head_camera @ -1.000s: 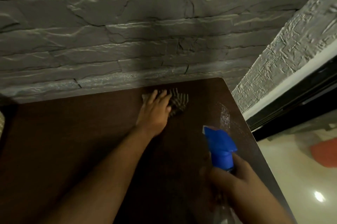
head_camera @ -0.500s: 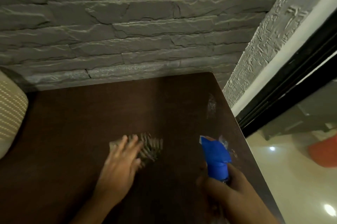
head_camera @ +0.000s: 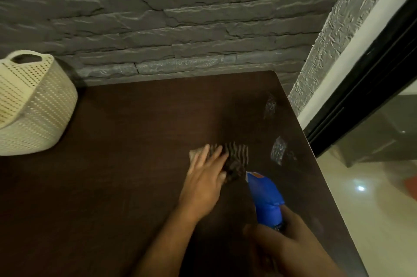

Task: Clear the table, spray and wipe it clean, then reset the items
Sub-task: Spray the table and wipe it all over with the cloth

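Left hand (head_camera: 206,180) is lying flat, fingers spread, pressing a striped cloth (head_camera: 234,160) at centre frame; right hand (head_camera: 286,243) is gripping a blue spray bottle (head_camera: 265,197), label unreadable.

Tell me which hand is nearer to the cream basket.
Left. The left hand lies flat on the striped cloth mid-table, right of the cream basket. The right hand holds the spray bottle farther right, near the table's edge.
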Available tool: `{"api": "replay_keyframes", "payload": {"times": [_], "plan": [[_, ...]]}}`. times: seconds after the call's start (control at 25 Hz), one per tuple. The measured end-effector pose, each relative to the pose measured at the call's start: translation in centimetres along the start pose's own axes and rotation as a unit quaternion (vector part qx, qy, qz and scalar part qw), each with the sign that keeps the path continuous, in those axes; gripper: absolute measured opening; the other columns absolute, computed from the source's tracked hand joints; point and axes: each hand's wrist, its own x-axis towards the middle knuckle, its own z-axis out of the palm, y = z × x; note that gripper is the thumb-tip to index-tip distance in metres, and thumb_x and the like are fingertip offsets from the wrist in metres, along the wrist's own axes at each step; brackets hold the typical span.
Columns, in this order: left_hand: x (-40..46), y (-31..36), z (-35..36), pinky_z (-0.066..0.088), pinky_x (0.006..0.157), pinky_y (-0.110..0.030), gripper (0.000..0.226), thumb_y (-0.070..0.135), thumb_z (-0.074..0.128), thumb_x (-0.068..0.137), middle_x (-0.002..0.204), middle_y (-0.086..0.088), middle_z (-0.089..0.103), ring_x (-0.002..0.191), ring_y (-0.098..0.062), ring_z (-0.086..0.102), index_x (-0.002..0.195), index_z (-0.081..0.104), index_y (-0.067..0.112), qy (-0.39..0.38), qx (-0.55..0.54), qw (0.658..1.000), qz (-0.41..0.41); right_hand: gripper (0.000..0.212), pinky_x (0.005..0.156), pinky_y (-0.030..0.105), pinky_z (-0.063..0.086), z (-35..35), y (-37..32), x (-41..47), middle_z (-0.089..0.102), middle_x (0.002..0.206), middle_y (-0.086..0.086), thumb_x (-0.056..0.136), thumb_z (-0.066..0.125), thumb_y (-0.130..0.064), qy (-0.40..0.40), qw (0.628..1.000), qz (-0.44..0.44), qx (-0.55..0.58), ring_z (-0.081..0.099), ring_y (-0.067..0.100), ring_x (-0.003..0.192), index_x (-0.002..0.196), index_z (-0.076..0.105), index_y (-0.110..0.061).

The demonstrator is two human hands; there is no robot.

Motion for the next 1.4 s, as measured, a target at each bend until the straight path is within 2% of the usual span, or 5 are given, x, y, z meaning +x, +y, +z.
{"api": "replay_keyframes", "payload": {"times": [0.4, 0.64, 0.76, 1.04, 1.4], "plan": [[11.2, -9.7, -4.2, 0.006, 0.12, -0.043, 0.053, 0.032, 0.036, 0.102, 0.162, 0.001, 0.012, 0.149, -0.028, 0.001, 0.152, 0.023, 0.022, 0.001, 0.065, 0.978, -0.197, 0.027, 0.054, 0.031, 0.051, 1.9, -1.9, 4.4, 0.06, 0.068, 0.008, 0.08, 0.065, -0.01, 0.011, 0.999, -0.027, -0.031, 0.056, 0.019, 0.054, 0.104, 0.055, -0.017], [-2.5, -6.2, -2.4, 0.008, 0.121, -0.042, 0.054, 0.031, 0.042, 0.099, 0.16, 0.01, 0.016, 0.148, -0.012, -0.003, 0.15, 0.026, 0.03, -0.007, 0.001, 0.999, -0.045, 0.027, 0.051, 0.028, 0.05, 3.8, -0.7, 2.9, 0.06, 0.065, 0.005, 0.082, 0.065, -0.01, 0.019, 1.0, 0.013, -0.016, 0.057, 0.017, 0.052, 0.105, 0.054, -0.016], [-8.2, -8.6, -3.7, 0.006, 0.119, -0.035, 0.052, 0.036, 0.036, 0.098, 0.158, 0.012, 0.019, 0.148, -0.01, 0.0, 0.149, 0.031, 0.031, -0.007, 0.013, 0.998, -0.067, 0.024, 0.048, 0.027, 0.049, 4.5, 0.1, 1.3, 0.059, 0.066, 0.008, 0.083, 0.063, -0.007, 0.015, 0.999, 0.036, -0.018, 0.054, 0.017, 0.05, 0.104, 0.054, -0.013], [6.8, -12.2, -6.6, 0.007, 0.12, -0.043, 0.053, 0.029, 0.039, 0.102, 0.162, 0.001, 0.013, 0.149, -0.026, 0.002, 0.152, 0.022, 0.022, -0.019, 0.052, 0.982, -0.178, 0.023, 0.053, 0.026, 0.053, 5.9, 1.8, -0.4, 0.062, 0.076, 0.01, 0.083, 0.062, -0.007, 0.045, 0.996, 0.045, -0.07, 0.058, 0.019, 0.06, 0.101, 0.055, -0.019], [-5.1, -10.1, -4.9, 0.009, 0.119, -0.043, 0.055, 0.027, 0.043, 0.101, 0.161, 0.0, 0.019, 0.149, -0.026, 0.004, 0.152, 0.025, 0.022, 0.052, 0.019, 0.983, -0.176, 0.022, 0.056, 0.034, 0.051, 5.4, 6.8, -6.8, 0.06, 0.064, 0.012, 0.081, 0.064, -0.011, 0.04, 0.989, 0.061, -0.13, 0.057, 0.021, 0.052, 0.099, 0.055, -0.019]]}}
